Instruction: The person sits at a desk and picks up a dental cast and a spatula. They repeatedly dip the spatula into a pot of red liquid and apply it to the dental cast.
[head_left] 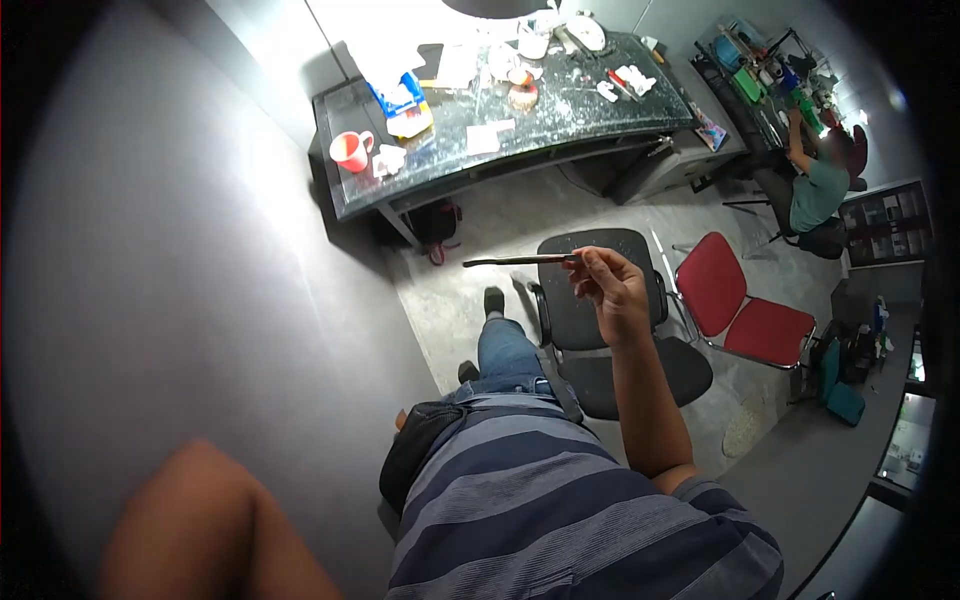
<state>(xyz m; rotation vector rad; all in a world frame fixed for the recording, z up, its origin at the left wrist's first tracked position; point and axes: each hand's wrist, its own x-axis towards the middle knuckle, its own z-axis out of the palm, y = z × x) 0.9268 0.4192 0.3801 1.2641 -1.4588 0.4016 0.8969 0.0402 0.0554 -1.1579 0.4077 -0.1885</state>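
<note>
Fingertips of our right hand pinch one end of a slim, dark stick, possibly a brush; we need a light, steady grip. Our left hand is out of view.

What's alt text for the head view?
Right hand holds a thin dark stick before a black office chair; behind, a dark speckled table bears a red mug. A person in a teal shirt sits upper right.

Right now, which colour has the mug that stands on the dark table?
The mug is coral red outside; the head view shows it best.
</note>
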